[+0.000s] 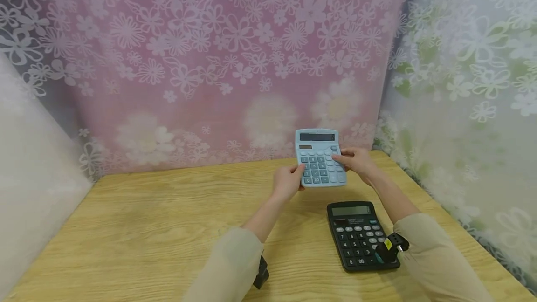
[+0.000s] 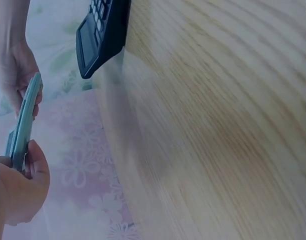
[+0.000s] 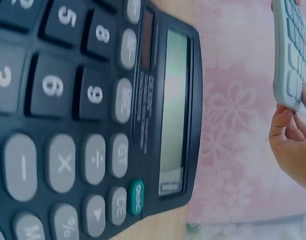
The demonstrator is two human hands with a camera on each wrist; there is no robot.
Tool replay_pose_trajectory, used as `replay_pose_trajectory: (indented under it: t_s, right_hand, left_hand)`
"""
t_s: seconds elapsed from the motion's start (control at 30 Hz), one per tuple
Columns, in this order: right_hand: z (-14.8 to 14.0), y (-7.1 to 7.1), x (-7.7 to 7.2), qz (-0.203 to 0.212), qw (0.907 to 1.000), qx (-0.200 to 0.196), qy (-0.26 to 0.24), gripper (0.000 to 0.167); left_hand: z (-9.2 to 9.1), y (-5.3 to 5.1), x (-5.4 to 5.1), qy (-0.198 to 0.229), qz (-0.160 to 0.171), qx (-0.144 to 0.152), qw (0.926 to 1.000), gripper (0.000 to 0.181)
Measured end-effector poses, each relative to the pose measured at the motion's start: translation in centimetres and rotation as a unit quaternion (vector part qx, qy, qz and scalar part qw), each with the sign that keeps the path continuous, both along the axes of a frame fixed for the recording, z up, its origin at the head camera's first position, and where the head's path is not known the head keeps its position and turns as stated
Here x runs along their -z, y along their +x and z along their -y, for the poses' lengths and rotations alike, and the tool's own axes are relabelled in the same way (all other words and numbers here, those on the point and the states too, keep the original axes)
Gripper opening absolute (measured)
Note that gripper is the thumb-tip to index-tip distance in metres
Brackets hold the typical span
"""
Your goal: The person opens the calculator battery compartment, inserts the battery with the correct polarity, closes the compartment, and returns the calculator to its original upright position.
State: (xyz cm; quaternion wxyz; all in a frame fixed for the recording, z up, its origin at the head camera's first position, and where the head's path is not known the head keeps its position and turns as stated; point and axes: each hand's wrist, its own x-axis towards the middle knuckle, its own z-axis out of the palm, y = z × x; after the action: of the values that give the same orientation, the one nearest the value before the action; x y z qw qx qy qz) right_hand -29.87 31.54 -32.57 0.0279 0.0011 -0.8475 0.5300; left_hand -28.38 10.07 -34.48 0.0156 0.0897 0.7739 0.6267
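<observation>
A light blue calculator (image 1: 317, 162) is held up above the far right part of the table, its keys and display toward the head camera. My left hand (image 1: 287, 181) grips its lower left edge, thumb on the front. On the opposite side my right hand (image 1: 357, 163) pinches the right edge, thumb over the keys. The left wrist view shows the calculator (image 2: 24, 122) edge-on between both hands. Nearer to me lies a black calculator (image 1: 354, 241) on the table, under my right forearm; it fills much of the right wrist view (image 3: 98, 100).
The wooden table (image 1: 159, 227) meets a pink floral curtain (image 1: 235, 83) at its far edge. Another floral curtain (image 1: 470, 106) hangs along the right side, with a pale one (image 1: 33, 153) at left. Dark wrist devices (image 1: 262, 273) sit on both sleeves.
</observation>
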Motion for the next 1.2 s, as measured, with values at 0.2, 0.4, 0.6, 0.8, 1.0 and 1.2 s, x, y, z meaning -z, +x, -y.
replay_pose_trajectory:
  t_s: [0.2, 0.4, 0.6, 0.8, 1.0, 1.2]
  right_hand:
    - [-1.7, -0.2, 0.2, 0.043, 0.9987, -0.026, 0.008, 0.047]
    - [-3.7, -0.1, 0.9, 0.099, 0.9891, -0.104, 0.033, 0.07]
    - [-4.6, -0.3, 1.9, 0.121, 0.9864, -0.104, 0.041, 0.072]
    - [-4.9, -0.2, 2.9, 0.122, 0.9858, -0.059, 0.099, 0.04]
    - [-4.8, -0.1, 3.9, 0.143, 0.9823, -0.032, 0.116, 0.033]
    - [-4.6, -0.5, 5.1, 0.158, 0.9816, -0.017, 0.106, 0.03]
  left_hand:
    - [-2.3, -0.7, -0.4, -0.042, -0.032, -0.012, 0.9985, 0.024]
    - [-3.4, -1.2, -0.1, -0.099, -0.005, 0.047, 0.994, 0.015]
    - [-4.4, -1.8, 1.2, -0.162, -0.006, 0.034, 0.9862, 0.008]
    - [-5.5, -1.6, 2.0, -0.13, 0.012, -0.007, 0.9914, 0.008]
    - [-5.8, -2.3, 2.8, -0.128, 0.032, 0.0, 0.9913, 0.009]
    - [-5.9, -2.6, 3.3, -0.156, 0.058, 0.01, 0.9861, 0.01]
